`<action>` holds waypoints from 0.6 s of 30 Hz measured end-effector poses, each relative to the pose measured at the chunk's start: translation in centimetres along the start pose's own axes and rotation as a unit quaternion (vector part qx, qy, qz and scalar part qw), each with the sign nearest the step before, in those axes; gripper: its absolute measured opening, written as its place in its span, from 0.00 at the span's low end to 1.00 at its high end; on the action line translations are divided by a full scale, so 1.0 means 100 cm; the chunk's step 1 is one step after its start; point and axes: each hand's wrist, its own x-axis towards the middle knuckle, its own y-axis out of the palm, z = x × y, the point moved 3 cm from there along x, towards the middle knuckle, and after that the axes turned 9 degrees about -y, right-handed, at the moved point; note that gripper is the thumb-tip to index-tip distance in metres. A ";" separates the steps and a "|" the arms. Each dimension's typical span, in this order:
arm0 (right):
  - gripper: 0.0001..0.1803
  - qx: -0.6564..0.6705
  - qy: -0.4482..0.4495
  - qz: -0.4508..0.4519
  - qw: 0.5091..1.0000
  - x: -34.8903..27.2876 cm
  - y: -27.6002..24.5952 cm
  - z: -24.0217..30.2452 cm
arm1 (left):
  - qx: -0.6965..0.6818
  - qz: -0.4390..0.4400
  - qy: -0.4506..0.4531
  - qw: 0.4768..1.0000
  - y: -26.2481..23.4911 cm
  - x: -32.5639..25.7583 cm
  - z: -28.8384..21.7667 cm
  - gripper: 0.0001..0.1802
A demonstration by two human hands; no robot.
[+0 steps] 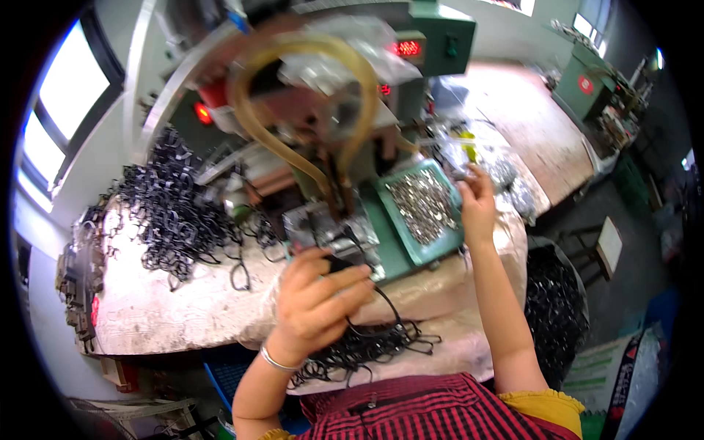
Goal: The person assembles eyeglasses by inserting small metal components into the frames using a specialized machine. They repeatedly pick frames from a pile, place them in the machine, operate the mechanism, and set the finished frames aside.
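My left hand [317, 299], with a silver bangle on its wrist, is at the front of the bench machine. Its fingers are closed on a thin black band [397, 311], which loops down past the fingertips. Just beyond those fingertips is the machine's metal work plate [317, 224], under a pair of thick yellowish tubes [245, 95]. My right hand [478, 198] is raised at the right rim of a green tray [416, 256] full of small shiny metal pieces [422, 205]. Its fingers are curled together, and whatever they hold is too small to make out.
A large heap of black bands [176, 213] covers the bench's left side. A smaller pile of them [352, 352] lies right before me. To the right, a big bin [554, 308] holds more black pieces, near a stool [607, 248]. Green control boxes [444, 37] stand behind the machine.
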 end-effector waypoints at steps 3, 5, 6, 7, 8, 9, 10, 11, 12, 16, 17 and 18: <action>0.15 -0.151 -0.010 0.071 0.986 -0.040 -0.023 0.012 | 0.015 -0.015 -0.001 1.000 0.001 -0.010 0.004 0.14; 0.15 -0.234 -0.120 0.125 0.957 -0.080 -0.037 0.028 | 0.022 -0.021 -0.007 1.000 0.001 -0.012 0.003 0.14; 0.16 -0.278 -0.096 0.161 0.942 -0.099 -0.045 0.030 | 0.018 -0.023 -0.007 1.000 0.002 -0.011 0.002 0.14; 0.17 -0.319 -0.072 0.197 0.924 -0.119 -0.052 0.028 | 0.014 -0.026 -0.013 0.999 0.003 -0.013 0.002 0.13; 0.19 -0.358 -0.047 0.233 0.903 -0.132 -0.055 0.027 | 0.012 -0.033 -0.014 0.999 0.004 -0.014 0.002 0.13; 0.21 -0.408 -0.040 0.268 0.872 -0.139 -0.054 0.025 | 0.012 -0.038 -0.012 0.999 0.005 -0.014 0.002 0.13; 0.24 -0.455 -0.032 0.303 0.837 -0.144 -0.050 0.023 | 0.002 -0.035 -0.017 0.999 0.007 -0.017 0.002 0.13; 0.26 -0.499 -0.023 0.338 0.798 -0.150 -0.046 0.021 | 0.000 -0.033 -0.027 0.999 0.008 -0.020 0.000 0.14; 0.34 -0.524 -0.040 0.366 0.769 -0.156 -0.040 0.020 | 0.000 -0.033 -0.039 0.999 0.008 -0.022 -0.002 0.15; 0.40 -0.548 -0.042 0.366 0.751 -0.171 -0.018 0.025 | 0.020 -0.002 -0.064 0.998 0.009 -0.033 -0.006 0.17; 0.40 -0.551 -0.041 0.355 0.755 -0.173 -0.016 0.025 | 0.026 0.007 -0.071 0.997 0.009 -0.036 -0.007 0.17; 0.40 -0.551 -0.041 0.346 0.758 -0.174 -0.014 0.023 | 0.022 0.026 -0.095 0.995 0.007 -0.040 -0.008 0.18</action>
